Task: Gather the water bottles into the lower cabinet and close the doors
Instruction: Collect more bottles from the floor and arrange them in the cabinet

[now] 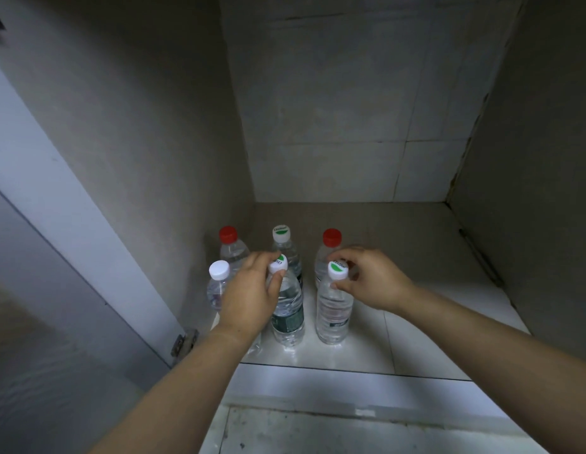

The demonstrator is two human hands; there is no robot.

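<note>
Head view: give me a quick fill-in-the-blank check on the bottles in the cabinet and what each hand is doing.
1. The cabinet holds ____ bottles in all.
2. The back row's outer two bottles have ____ caps.
3. The left hand grips the cap of the front ____ bottle.
4. The right hand pinches the front right bottle by its ____.

Missing words: six; red; middle; cap
</note>
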